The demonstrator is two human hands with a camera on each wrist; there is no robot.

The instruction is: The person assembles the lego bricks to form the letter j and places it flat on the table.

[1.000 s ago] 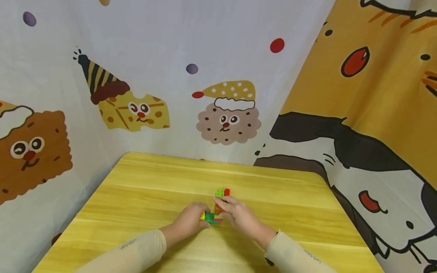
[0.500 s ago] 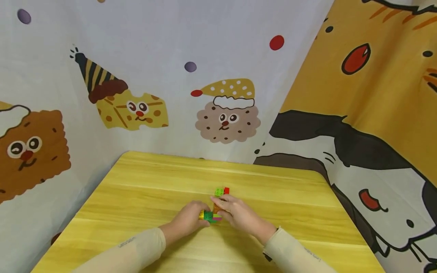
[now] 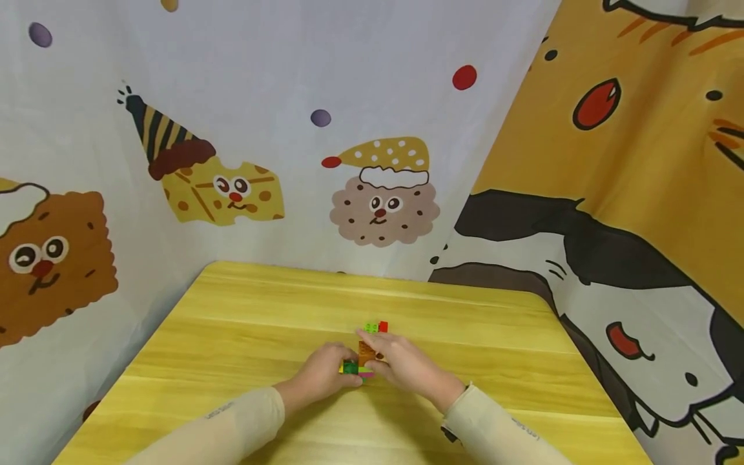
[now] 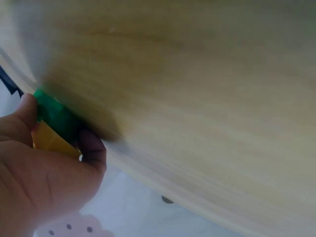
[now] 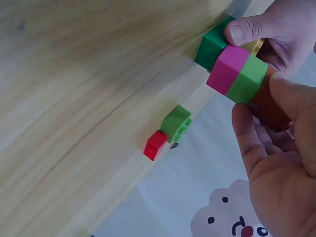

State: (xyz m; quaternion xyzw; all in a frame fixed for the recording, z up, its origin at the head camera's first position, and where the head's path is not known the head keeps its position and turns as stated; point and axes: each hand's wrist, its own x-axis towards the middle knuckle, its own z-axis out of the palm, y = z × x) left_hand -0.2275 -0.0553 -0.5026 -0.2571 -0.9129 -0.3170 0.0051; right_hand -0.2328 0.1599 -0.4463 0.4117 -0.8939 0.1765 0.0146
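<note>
My left hand point(image 3: 322, 371) grips a joined group of toy building bricks by its left end, thumb on the dark green brick point(image 5: 213, 44). Behind that thumb shows a yellow brick point(image 4: 53, 140), also within the left hand's grasp. A pink brick point(image 5: 228, 69) and a light green brick point(image 5: 248, 79) are stacked beside the dark green one. Against the light green brick sits an orange-brown brick point(image 3: 366, 352), pinched between the thumb and fingers of my right hand point(image 3: 407, 365). The right fingers partly hide it in the right wrist view.
On the wooden table point(image 3: 279, 310), just beyond the right hand, a loose light green brick point(image 5: 176, 123) lies next to a smaller red brick point(image 5: 155, 145). A cartoon-printed cloth point(image 3: 250, 77) hangs behind the table.
The right hand has shifted slightly left, its fingers covering more of the loose light green brick in view. More of the orange-brown brick shows now. The left hand keeps its grip.
</note>
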